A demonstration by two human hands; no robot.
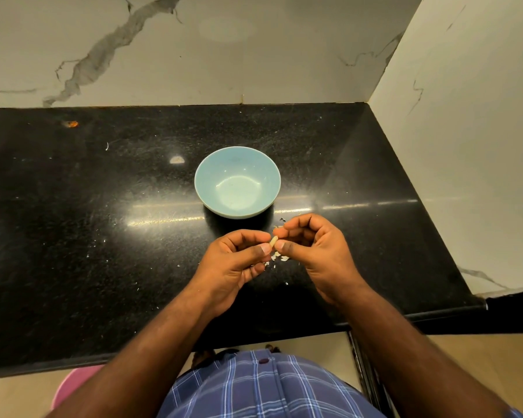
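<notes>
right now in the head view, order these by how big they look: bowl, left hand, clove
1. bowl and left hand: they look about alike, and the hand is nearer the camera, so I won't rank them
2. clove: clearly smallest

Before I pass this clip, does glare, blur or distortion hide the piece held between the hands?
Head view: no; glare streaks the counter beyond the left hand and right hand; the pale piece they pinch is small and soft but lit. Head view: counter edges run nearly straight, little distortion.
</notes>
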